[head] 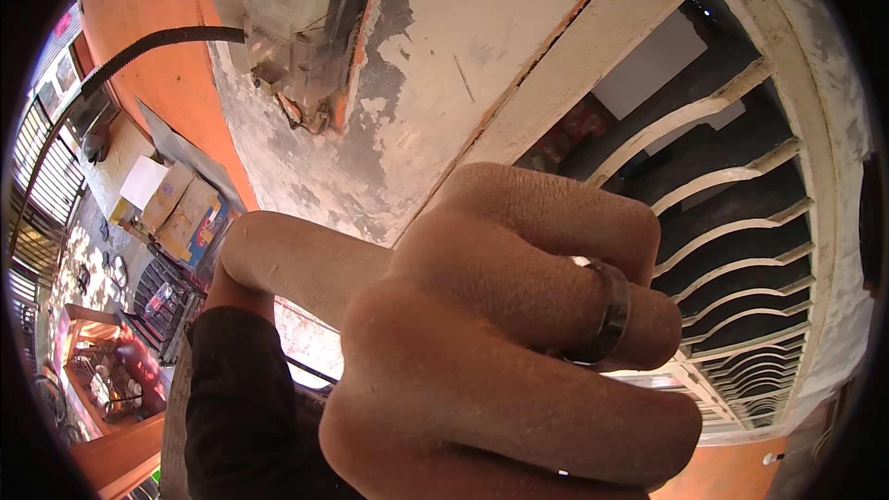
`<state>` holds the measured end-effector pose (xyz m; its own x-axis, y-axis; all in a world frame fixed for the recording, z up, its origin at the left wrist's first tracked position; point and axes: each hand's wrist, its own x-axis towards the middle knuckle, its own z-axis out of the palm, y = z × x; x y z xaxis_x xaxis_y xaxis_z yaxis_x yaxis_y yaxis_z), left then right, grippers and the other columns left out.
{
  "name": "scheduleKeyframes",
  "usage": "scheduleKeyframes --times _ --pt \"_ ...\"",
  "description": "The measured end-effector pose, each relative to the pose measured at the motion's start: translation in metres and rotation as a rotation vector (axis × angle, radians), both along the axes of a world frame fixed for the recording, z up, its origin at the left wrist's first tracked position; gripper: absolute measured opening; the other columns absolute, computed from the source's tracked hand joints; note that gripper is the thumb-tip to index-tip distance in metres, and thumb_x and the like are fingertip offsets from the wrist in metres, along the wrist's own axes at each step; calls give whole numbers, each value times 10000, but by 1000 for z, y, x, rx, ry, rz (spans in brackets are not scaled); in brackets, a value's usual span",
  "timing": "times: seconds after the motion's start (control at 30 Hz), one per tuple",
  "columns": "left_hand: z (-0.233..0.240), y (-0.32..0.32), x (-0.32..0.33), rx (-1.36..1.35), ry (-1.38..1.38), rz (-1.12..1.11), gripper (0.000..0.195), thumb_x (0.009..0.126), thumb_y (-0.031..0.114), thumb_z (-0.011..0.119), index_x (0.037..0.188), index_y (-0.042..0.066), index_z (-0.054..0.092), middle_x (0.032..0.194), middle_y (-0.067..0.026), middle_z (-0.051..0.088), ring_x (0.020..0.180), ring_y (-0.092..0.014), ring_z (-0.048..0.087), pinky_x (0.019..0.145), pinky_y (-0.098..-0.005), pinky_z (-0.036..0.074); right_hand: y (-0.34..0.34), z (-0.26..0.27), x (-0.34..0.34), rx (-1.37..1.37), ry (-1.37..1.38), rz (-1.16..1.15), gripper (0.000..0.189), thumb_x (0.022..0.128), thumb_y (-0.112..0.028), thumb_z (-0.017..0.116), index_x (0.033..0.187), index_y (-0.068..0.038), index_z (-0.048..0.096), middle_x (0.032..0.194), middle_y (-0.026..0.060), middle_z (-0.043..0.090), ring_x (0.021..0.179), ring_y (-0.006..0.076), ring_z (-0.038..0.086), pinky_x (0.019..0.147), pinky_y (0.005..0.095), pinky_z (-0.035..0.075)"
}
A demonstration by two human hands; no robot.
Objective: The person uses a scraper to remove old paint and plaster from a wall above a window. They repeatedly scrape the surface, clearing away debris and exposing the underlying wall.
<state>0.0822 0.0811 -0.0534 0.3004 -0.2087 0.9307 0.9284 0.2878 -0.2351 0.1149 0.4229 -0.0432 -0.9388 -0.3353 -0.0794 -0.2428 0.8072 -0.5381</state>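
Observation:
My left hand [500, 319] fills the middle of the view, very close to the camera, with its back towards me. Its fingers curl away to the right, and a dark metal ring [611, 316] sits on one of them. The fingertips and palm are hidden, so I cannot tell whether anything is held. My forearm [305, 257] bends at the left above a dark sleeve [236, 389]. Beyond the hand stands a wall with peeling paint [444, 35]. A window with cream curved bars [729, 222] lies behind the fingers. My right hand is out of view.
An electricity meter [295, 7] in a clear cover hangs on the wall, with a black corrugated conduit [167, 38]. Cardboard boxes [180, 205], a dark crate [163, 292], sandals [119, 271] and an orange frame [104, 423] stand or lie at left. A metal gate [45, 167] is farther off.

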Motion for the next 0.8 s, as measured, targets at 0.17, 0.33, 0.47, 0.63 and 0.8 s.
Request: scheduleKeyframes --times 0.17,0.33,0.47,0.63,0.8 --pt "1 0 -18 69 57 -26 430 774 326 835 594 122 502 619 16 548 472 -127 470 444 -267 310 7 -9 -5 -113 53 -80 431 784 11 819 1201 58 724 951 137 776 781 113 667 751 240 533" --pt "0 5 -44 -137 -108 46 522 737 516 859 664 109 541 710 -1 548 568 -146 519 523 -290 370 6 -8 -14 -173 494 139 401 833 -141 847 1182 30 747 838 128 746 704 114 625 650 242 474" --pt "-4 8 -60 -206 -170 349 679 719 750 757 815 97 601 809 -18 567 676 -189 577 678 -365 439 -12 -1 -30 -174 842 323 371 848 -168 839 1156 18 751 751 90 691 603 142 554 588 274 411" --pt "-19 -8 -69 -694 -611 605 777 774 860 619 817 84 639 704 -29 614 618 -211 629 672 -360 452 -33 21 -43 -16 761 450 378 858 -106 792 1216 -1 731 752 113 684 590 156 563 569 282 408" --pt "-33 -7 -84 -691 -581 693 661 867 740 644 644 127 536 582 -11 550 563 -195 637 641 -331 488 -48 28 -50 94 834 463 372 879 -78 749 1244 -5 723 759 127 695 579 161 588 555 289 411"
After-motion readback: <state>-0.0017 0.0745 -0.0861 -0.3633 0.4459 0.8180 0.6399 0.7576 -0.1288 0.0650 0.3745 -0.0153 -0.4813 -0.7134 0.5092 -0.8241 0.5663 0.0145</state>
